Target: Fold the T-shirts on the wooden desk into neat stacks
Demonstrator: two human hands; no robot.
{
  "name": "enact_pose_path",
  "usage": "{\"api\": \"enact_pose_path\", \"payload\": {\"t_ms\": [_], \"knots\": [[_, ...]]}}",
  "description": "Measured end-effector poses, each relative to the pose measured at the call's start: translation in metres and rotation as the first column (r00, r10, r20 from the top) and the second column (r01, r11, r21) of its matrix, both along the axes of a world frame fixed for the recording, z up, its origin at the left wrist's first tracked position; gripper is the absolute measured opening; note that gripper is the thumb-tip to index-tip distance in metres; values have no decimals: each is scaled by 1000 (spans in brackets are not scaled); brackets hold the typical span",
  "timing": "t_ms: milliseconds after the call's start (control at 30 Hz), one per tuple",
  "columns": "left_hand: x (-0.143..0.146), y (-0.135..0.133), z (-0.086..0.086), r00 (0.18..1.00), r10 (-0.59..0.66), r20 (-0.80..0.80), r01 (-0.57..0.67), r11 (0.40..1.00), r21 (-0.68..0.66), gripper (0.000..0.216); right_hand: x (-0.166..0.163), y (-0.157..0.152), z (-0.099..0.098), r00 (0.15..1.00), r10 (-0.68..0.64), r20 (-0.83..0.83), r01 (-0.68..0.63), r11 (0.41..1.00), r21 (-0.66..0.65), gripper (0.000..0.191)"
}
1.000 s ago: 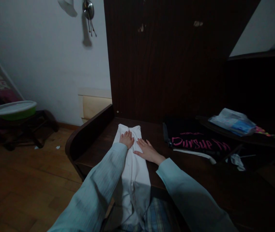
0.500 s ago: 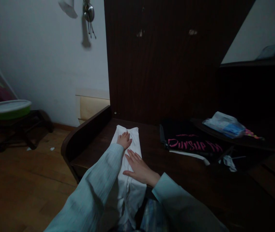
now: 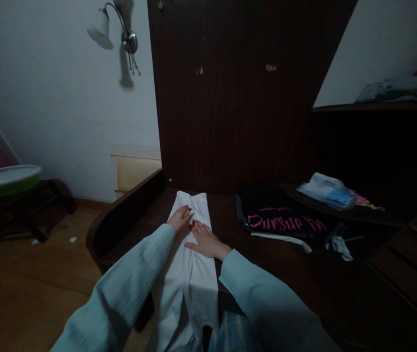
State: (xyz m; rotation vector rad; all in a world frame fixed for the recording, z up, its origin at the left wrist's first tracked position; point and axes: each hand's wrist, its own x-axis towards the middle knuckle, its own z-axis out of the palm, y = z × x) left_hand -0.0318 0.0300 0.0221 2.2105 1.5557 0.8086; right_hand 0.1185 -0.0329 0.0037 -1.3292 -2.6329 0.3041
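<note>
A long white garment (image 3: 190, 271) lies lengthwise on a dark wooden surface (image 3: 230, 220), its near end hanging over the front edge. My left hand (image 3: 179, 219) rests flat on the cloth near its far end, fingers stretched out. My right hand (image 3: 204, 240) lies flat on the cloth just beside it, fingers spread and pointing left. Both arms wear pale blue sleeves. Neither hand grips anything.
A folded black garment with pink lettering (image 3: 282, 221) lies to the right. A plastic bag (image 3: 326, 190) sits on a raised ledge further right. A dark wooden panel (image 3: 230, 98) rises behind. A green-and-white basin (image 3: 6, 177) on a low stand is at the left, over wooden floor (image 3: 28, 283).
My right hand slid back along the cloth, then forward again to lie beside my left hand. The view tilted up slightly.
</note>
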Motion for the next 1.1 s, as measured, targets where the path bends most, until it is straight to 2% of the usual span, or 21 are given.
{"api": "enact_pose_path", "payload": {"t_ms": [167,300,433,500,633,767,967,1100], "knots": [[-7,-20,-2,994,-68,-83,66,997,-34,37,5,39,0,999,-36,19,36,999,17,76],[-18,-33,-9,969,-115,-219,112,993,-25,38,12,65,1,998,-63,9,63,998,7,75],[-31,-35,-18,919,-200,-340,209,978,-10,41,16,81,1,994,-105,-41,106,994,25,71],[-33,-33,-23,898,-203,-390,215,977,-14,43,18,82,0,982,-142,-126,152,985,79,64],[-30,-27,-27,891,-156,-427,162,986,-22,45,25,67,-2,913,-134,-384,231,948,217,46],[-21,-18,-25,899,-97,-428,83,995,-52,46,35,36,-7,856,-105,-507,228,955,188,41],[-4,3,-23,908,48,-417,-85,994,-71,44,43,-1,-11,894,-131,-429,169,984,50,50],[1,15,-21,915,100,-391,-143,986,-82,44,43,-7,-11,967,-75,-244,87,995,38,55]]}}
